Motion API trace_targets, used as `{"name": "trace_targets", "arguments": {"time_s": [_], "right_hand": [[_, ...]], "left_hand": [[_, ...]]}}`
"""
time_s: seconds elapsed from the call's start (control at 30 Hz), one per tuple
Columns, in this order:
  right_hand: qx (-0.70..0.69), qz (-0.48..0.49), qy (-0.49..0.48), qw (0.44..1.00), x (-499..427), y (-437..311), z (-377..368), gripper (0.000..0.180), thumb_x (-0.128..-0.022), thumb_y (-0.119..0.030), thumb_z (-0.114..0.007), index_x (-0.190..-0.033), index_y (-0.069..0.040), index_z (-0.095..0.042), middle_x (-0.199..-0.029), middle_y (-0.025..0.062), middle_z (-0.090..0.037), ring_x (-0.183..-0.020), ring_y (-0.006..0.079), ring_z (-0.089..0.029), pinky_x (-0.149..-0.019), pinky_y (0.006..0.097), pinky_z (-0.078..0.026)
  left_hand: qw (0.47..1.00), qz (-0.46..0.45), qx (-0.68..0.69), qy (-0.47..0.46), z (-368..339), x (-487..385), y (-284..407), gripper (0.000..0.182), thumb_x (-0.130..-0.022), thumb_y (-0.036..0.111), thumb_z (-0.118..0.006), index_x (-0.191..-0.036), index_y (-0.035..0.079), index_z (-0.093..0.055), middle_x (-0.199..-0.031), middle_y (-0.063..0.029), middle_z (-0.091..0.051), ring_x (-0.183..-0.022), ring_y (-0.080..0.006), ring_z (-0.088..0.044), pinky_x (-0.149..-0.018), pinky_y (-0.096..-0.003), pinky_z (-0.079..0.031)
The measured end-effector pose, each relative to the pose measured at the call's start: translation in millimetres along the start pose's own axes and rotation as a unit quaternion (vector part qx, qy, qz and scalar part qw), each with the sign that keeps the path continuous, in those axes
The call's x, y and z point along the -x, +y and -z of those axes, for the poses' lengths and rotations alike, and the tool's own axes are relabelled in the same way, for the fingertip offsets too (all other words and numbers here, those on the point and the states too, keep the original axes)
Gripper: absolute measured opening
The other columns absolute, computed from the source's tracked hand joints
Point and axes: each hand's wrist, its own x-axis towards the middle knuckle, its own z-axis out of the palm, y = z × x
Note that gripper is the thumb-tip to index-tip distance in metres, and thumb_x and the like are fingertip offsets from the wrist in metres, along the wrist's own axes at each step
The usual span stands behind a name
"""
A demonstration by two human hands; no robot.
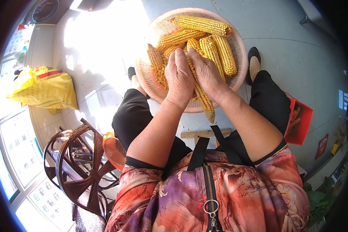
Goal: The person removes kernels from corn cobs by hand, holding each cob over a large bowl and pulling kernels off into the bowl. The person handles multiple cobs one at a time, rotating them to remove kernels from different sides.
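Note:
My left hand (179, 75) and my right hand (206, 74) are side by side over a round pink plastic basket (242, 55), both closed around one ear of dried yellow corn (203, 97). The pointed tip of this ear sticks out toward me, past the basket's near rim. Its upper end lies hidden between my fingers. Beneath and beyond my hands, several more ears of corn (203, 24) rest in the basket. Loose corn kernels (160, 76) gather at the basket's left side, next to a tapered ear (155, 58).
The basket stands on grey floor tiles (281, 58) between my feet. A wooden stool (206, 133) shows below me. At right is a red bin (306, 124); at left are a yellow sack (52, 90), an orange perforated basket (114, 150) and a dark chair (94, 174). Stray kernels dot the floor.

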Motion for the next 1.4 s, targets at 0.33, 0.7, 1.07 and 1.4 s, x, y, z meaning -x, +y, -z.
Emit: {"name": "trace_targets", "arguments": {"time_s": [0.33, 0.7, 1.07, 1.4], "right_hand": [[0.009, 0.037, -0.046, 0.998, 6, -9, -8, 0.057, -0.105, -0.053, -0.041, -0.107, -0.002, -0.067, -0.088, 0.0054, -0.065, -0.083, 0.0104, -0.063, -0.075, 0.0265, -0.053], [0.018, -0.052, -0.112, 0.992, 19, -29, -6, 0.058, -0.106, -0.051, -0.038, -0.136, -0.002, -0.049, -0.105, 0.0069, -0.063, -0.092, 0.0092, -0.064, -0.077, 0.023, -0.057], [-0.02, -0.026, -0.099, 0.995, 21, -8, -12, 0.063, -0.106, -0.055, -0.036, -0.123, 0.001, -0.059, -0.095, 0.0041, -0.062, -0.077, 0.0059, -0.062, -0.066, 0.0197, -0.054], [-0.004, 0.058, -0.183, 0.981, 18, -7, -13, 0.058, -0.106, -0.047, -0.044, -0.132, 0.004, -0.053, -0.12, 0.0079, -0.056, -0.106, 0.0079, -0.058, -0.087, 0.0194, -0.051]], "left_hand": [[0.991, 0.108, 0.073, -0.004, 8, -11, 4, 0.055, -0.107, 0.044, -0.033, -0.115, -0.002, -0.061, -0.101, -0.0159, -0.067, -0.093, -0.0226, -0.063, -0.089, -0.0357, -0.049], [0.991, 0.091, 0.094, 0.012, 19, -17, 28, 0.058, -0.106, 0.048, -0.027, -0.107, -0.002, -0.056, -0.092, -0.016, -0.067, -0.087, -0.0245, -0.065, -0.084, -0.0377, -0.053], [0.971, 0.118, 0.21, 0.003, 16, -16, 22, 0.059, -0.107, 0.049, -0.021, -0.104, -0.001, -0.053, -0.087, -0.0157, -0.065, -0.075, -0.0246, -0.067, -0.072, -0.0372, -0.058], [0.973, 0.107, 0.204, -0.013, 25, -15, 19, 0.058, -0.108, 0.04, -0.022, -0.115, -0.009, -0.051, -0.097, -0.0229, -0.066, -0.084, -0.031, -0.07, -0.079, -0.0401, -0.06]]}}
